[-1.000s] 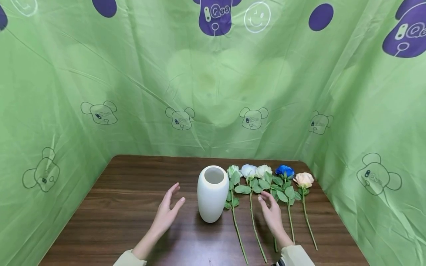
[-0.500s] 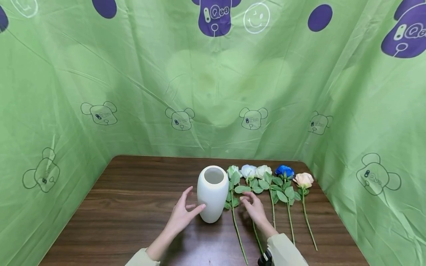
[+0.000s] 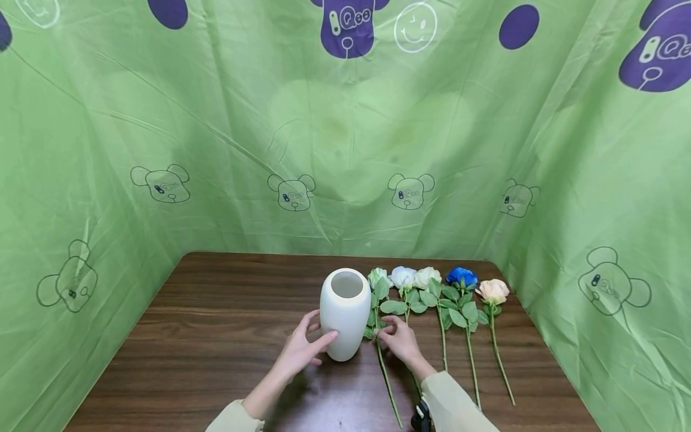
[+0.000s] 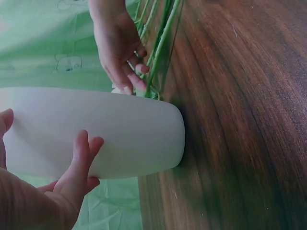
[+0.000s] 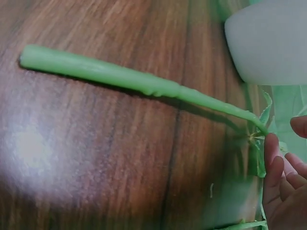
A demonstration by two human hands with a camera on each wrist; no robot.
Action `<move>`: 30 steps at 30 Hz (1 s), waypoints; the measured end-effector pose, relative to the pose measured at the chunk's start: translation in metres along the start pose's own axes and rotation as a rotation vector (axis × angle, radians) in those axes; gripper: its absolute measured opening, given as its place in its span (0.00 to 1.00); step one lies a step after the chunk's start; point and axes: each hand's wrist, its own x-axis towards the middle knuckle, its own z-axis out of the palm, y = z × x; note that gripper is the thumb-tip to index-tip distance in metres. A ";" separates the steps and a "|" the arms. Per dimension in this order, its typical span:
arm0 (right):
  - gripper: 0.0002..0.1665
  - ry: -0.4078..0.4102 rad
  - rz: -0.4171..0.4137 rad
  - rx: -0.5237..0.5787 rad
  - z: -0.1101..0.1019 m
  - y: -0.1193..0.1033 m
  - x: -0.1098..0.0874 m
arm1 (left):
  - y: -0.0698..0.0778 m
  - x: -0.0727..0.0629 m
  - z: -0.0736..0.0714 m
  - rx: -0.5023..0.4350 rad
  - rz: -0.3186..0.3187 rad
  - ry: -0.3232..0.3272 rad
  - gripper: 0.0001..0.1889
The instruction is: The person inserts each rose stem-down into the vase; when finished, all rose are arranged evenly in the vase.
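A tall white vase point(image 3: 340, 324) stands upright on the brown table. My left hand point(image 3: 302, 348) is at its left side, thumb overlapping its front and fingers beside its lower half. In the left wrist view that hand's fingers point(image 4: 82, 148) look loosely bent against the vase's side. Right of the vase lies a white-green rose point(image 3: 380, 277) with a leafy green stem point(image 5: 110, 72). My right hand point(image 3: 400, 341) reaches over to this stem below the leaves. Its fingertips point(image 5: 271, 143) are right at the stem, the thumb held apart from them.
More roses lie side by side to the right: pale blue point(image 3: 402, 278), white point(image 3: 427, 277), deep blue point(image 3: 461, 277) and peach point(image 3: 493, 291). A green printed curtain point(image 3: 345, 222) encloses the table point(image 3: 216, 336) behind and at the sides.
The left hand has moved right, up to the vase. The right hand has moved left across the stems to the rose nearest the vase. Vase and roses stay in place.
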 end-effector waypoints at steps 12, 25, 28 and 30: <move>0.24 -0.029 0.033 0.033 0.007 0.009 0.001 | 0.030 -0.014 0.004 -0.036 -0.002 -0.006 0.35; 0.24 -0.092 0.068 0.234 -0.004 0.006 -0.001 | -0.002 0.002 0.001 -0.014 0.010 0.008 0.37; 0.26 -0.095 0.054 0.265 -0.010 0.004 -0.001 | -0.005 0.003 0.002 -0.010 0.017 0.012 0.37; 0.26 -0.096 0.047 0.271 -0.013 0.002 -0.002 | -0.005 0.003 0.001 -0.008 0.014 0.014 0.37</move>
